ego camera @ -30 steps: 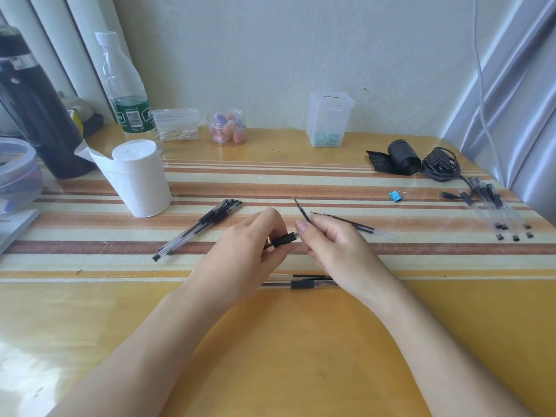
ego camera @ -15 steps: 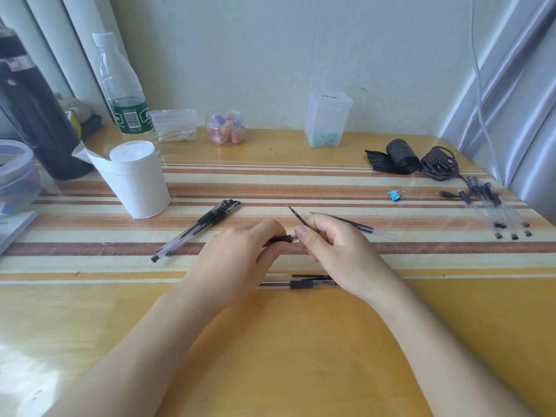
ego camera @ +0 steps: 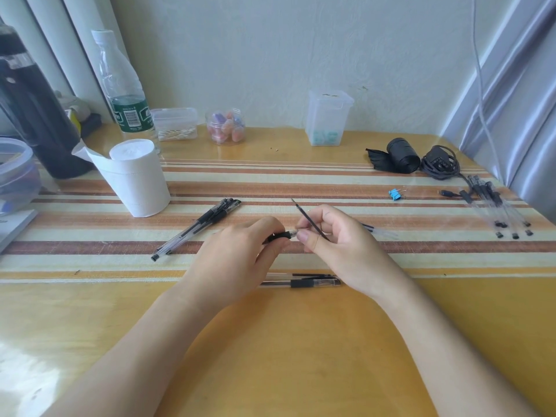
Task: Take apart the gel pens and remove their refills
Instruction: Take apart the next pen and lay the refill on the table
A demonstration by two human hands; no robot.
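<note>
L hand (ego camera: 240, 251) clamps the pen (ego camera: 282, 235) level over the mat w/ its open end at the R hand (ego camera: 334, 236), which pinches the tip piece, prob. unscrewed, and parks a refill (ego camera: 310, 219) between fingers.

I log, centre of the striped yellow wooden counter (ego camera: 301, 341): my left hand (ego camera: 237, 260) gripping a black-gripped clear gel pen barrel (ego camera: 281, 235); my right hand (ego camera: 340, 245) pinching its tip end, a thin black refill (ego camera: 310, 219) slanting up between the fingers (ego camera: 304, 236). Near side: two more clear pens (ego camera: 301, 280). Left: bundle of assembled black-capped pens (ego camera: 198, 228), white paper roll (ego camera: 137, 179). Far right: emptied clear barrels (ego camera: 499, 206), blue binder clip (ego camera: 394, 194).
</note>
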